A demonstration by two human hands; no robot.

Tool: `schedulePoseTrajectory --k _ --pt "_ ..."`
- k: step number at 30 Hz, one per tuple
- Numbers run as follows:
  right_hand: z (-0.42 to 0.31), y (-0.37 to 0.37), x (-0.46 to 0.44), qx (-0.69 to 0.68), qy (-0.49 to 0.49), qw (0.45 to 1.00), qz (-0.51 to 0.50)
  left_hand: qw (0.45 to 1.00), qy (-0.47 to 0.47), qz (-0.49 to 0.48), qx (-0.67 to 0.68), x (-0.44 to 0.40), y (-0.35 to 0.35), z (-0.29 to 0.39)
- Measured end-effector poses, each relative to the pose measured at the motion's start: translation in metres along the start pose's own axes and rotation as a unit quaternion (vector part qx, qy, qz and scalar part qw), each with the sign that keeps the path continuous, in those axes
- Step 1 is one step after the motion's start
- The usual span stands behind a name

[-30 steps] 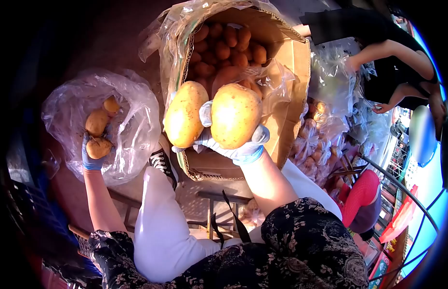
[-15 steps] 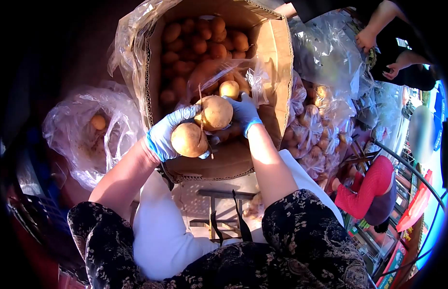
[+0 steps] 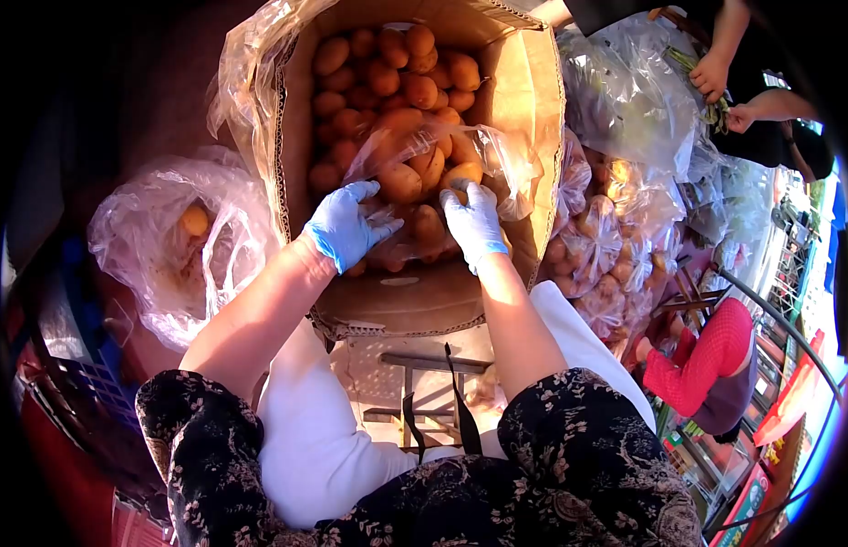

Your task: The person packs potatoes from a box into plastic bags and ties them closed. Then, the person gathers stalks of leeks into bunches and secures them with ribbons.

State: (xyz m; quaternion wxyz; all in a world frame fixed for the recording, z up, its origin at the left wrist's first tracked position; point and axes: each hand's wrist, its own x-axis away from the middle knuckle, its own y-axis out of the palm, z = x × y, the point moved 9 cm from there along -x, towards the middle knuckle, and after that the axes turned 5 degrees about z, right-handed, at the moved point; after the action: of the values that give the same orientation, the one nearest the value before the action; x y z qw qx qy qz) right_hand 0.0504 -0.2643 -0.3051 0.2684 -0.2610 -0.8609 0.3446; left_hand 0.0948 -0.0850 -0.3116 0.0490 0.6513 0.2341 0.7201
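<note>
My left hand, in a pale blue glove, hovers over the front of a cardboard box, fingers apart and nothing in them. My right hand, gloved alike, has its fingertips against a potato, fingers spread rather than wrapped round it. Between and beyond the hands, a clear plastic bag lies in the box with several potatoes in or under it; which, I cannot tell. More brownish potatoes fill the back of the box.
On the left an open clear plastic bag holds one potato. Filled plastic bags are piled to the right. Another person's hands hold green stalks at upper right. A person in red trousers bends at right.
The two potatoes by my left hand have left its grasp, and that hand has opened. Potatoes now sit at the plastic bag. My right hand has moved slightly right.
</note>
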Motion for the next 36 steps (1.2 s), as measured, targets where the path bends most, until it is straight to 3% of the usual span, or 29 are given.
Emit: schedulePoseTrajectory --k 1,4,5,6,8,9,10,11,14,15,18,19,21,24,27,28,29,30,31,33,35,36 --pt "-0.002 -0.003 0.004 0.025 -0.004 1.0 0.009 1.0 -0.005 0.0 0.01 0.002 0.0 0.001" --pt "-0.005 0.008 0.022 0.082 0.071 0.983 -0.151 0.999 -0.006 -0.032 -0.021 0.01 0.001 0.0" --pt "-0.007 0.012 0.026 0.101 0.094 0.969 -0.203 0.994 -0.008 -0.104 -0.039 0.019 0.012 0.0" --pt "-0.012 0.015 0.027 0.227 0.062 0.946 -0.225 0.983 -0.009 -0.173 -0.057 0.035 0.022 0.001" --pt "-0.019 0.016 0.026 0.317 0.023 0.923 -0.216 0.946 0.022 -0.303 -0.114 0.082 0.035 0.006" --pt "-0.029 0.024 0.024 0.356 -0.011 0.909 -0.217 0.931 0.051 -0.339 -0.122 0.099 0.033 0.014" --pt "-0.021 0.033 0.022 0.365 0.039 0.895 -0.252 0.93 0.074 -0.339 -0.125 0.116 0.024 0.025" --pt "-0.01 0.046 0.017 0.379 0.012 0.889 -0.256 0.928 0.097 -0.336 -0.128 0.131 0.011 0.038" --pt "-0.035 0.046 0.018 0.384 -0.04 0.884 -0.262 0.922 0.291 -0.255 -0.017 0.149 -0.059 0.097" --pt "-0.031 0.047 0.014 0.343 -0.075 0.908 -0.229 0.909 0.353 -0.22 0.025 0.146 -0.089 0.118" --pt "-0.065 0.041 0.016 0.216 -0.098 0.957 -0.167 0.868 0.486 0.101 -0.013 0.106 -0.215 0.167" --pt "-0.099 0.031 0.023 0.198 -0.125 0.964 -0.126 0.834 0.501 0.224 -0.058 0.088 -0.259 0.177" --pt "-0.169 0.024 0.039 0.018 -0.234 0.968 -0.091 0.716 0.505 0.383 -0.293 0.051 -0.314 0.203" --pt "-0.23 0.028 0.058 -0.064 -0.281 0.953 -0.097 0.492 0.507 0.484 -0.516 0.034 -0.308 0.228" --pt "-0.242 0.038 0.063 -0.08 -0.285 0.95 -0.098 0.582 0.38 0.468 -0.546 -0.016 -0.341 0.238" --pt "-0.242 0.039 0.066 -0.063 -0.292 0.95 -0.092 0.536 0.432 0.465 -0.557 -0.022 -0.342 0.243" --pt "-0.235 0.042 0.066 -0.084 -0.265 0.954 -0.107 0.583 0.409 0.427 -0.557 -0.026 -0.342 0.246" --pt "-0.225 0.045 0.066 -0.097 -0.272 0.951 -0.112 0.597 0.403 0.427 -0.547 -0.03 -0.345 0.247" --pt "-0.215 0.045 0.065 -0.103 -0.253 0.956 -0.108 0.646 0.403 0.449 -0.468 -0.004 -0.326 0.241" --pt "-0.196 0.045 0.061 -0.077 -0.222 0.966 -0.111 0.775 0.468 0.353 -0.237 -0.018 -0.354 0.239" --pt "-0.173 0.042 0.054 -0.104 -0.215 0.967 -0.091 0.846 0.484 0.193 -0.115 0.054 -0.27 0.212" --pt "-0.168 0.037 0.052 -0.116 -0.194 0.971 -0.083 0.841 0.516 0.116 -0.113 0.097 -0.217 0.198"
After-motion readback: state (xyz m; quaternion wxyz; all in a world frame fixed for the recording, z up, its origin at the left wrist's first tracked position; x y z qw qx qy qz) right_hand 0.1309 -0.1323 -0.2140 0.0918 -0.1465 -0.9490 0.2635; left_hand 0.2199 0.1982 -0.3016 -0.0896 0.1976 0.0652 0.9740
